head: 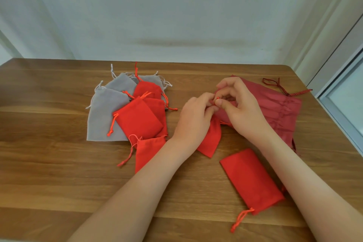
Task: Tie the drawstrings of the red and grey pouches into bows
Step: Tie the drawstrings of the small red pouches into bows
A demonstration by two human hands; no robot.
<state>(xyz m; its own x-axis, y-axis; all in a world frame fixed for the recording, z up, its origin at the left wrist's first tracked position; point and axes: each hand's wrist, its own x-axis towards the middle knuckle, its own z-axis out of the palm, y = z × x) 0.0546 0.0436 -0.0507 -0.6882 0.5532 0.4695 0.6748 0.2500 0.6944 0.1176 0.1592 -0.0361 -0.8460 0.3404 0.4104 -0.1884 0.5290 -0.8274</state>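
**Fingers (220, 102) of both hands pinched on one red cord**

Both hands up over the table (49, 163): left hand (193, 118) and right hand (244, 112) meet fingertip to fingertip. On each, thumb and forefinger are pressed together on the cord (217, 98) of a small red pouch (210, 139). Only a short bit of cord shows between them, so can't tell whether a loop is formed. The right hand's other fingers arch up loosely and hold nothing. The pouch hangs below the grip, partly hidden by the left wrist. Can't tell whether its lower corner is on the table or just off it.

Handling, as a judgement: the pouch looks like soft, velvety cloth, light and floppy, with nothing stiff to brace against. The cord is thin and smooth and probably slippery, so a bow could slacken unless the loops are pulled snug. Best hold is on the cords close to the gathered mouth, not on the body.

Also there:
- A second red pouch (251, 179) lies flat by the right forearm, its loose string (241, 219) trailing toward the person; looks untied.
- Grey pouches (104, 116) and red pouches (137, 120) are piled to the left, well apart from the hands.
- A big dark red bag (280, 108) lies behind the right hand.
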